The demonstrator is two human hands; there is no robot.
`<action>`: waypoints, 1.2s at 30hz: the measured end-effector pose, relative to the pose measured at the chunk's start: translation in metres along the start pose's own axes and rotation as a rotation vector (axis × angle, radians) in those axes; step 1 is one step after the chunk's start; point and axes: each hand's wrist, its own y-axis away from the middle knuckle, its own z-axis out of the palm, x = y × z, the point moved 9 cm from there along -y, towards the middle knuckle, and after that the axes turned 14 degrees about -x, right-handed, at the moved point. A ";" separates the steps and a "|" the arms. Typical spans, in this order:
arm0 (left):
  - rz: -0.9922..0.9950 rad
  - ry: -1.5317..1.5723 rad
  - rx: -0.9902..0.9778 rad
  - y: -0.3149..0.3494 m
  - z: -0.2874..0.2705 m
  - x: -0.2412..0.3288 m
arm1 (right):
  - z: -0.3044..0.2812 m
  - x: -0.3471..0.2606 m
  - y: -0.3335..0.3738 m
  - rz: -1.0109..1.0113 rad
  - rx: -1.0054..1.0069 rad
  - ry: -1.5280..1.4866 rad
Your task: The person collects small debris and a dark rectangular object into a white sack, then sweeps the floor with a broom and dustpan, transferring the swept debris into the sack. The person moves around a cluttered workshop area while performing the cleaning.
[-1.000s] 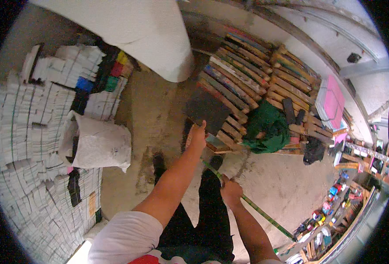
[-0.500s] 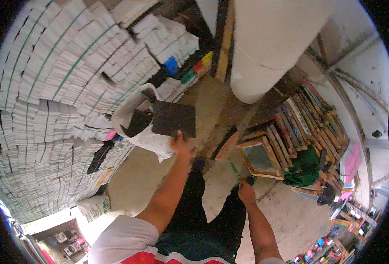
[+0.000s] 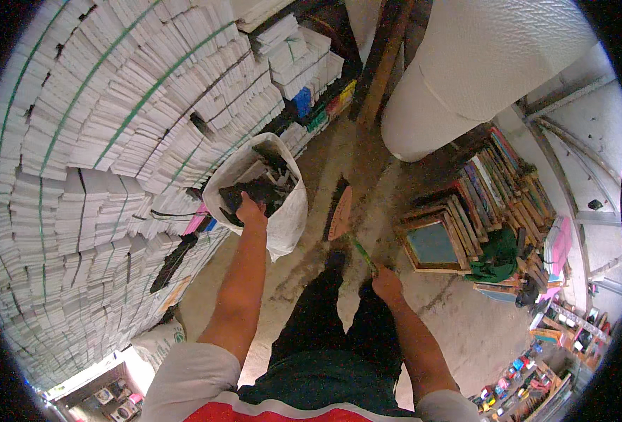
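Note:
My left hand [image 3: 252, 210] reaches into the mouth of a white woven sack [image 3: 290, 221] with its fingers closed at the edge of a dark flat panel [image 3: 232, 200]. Most of that panel is hard to tell from the other dark scraps [image 3: 272, 172] inside the sack. My right hand [image 3: 387, 283] is wrapped round the green handle of a broom [image 3: 340, 213]. The broom's orange-pink head with dark bristles is down at the floor, to the right of the sack.
Tall strapped stacks of white paper [image 3: 100, 133] line the left side. Wooden frames [image 3: 438, 243] lean together on the right, beside a dark green cloth [image 3: 494, 254]. A large white roll [image 3: 459, 84] stands ahead. Small bottles and clutter [image 3: 515, 387] fill the lower right.
My left hand has moved left and down into the sack, taking the dark panel from above its rim. The broom in my right hand has shifted slightly left.

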 end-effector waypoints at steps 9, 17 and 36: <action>0.730 -2.017 -0.596 0.079 0.165 -0.004 | -0.042 -0.020 -0.033 -0.053 0.001 -0.179; 0.149 -1.288 -0.515 -0.013 0.083 -0.011 | -0.058 0.004 -0.068 -0.028 -0.039 -0.201; -0.522 -0.083 0.181 0.040 -0.174 -0.036 | -0.034 0.050 -0.087 0.269 -0.116 -0.034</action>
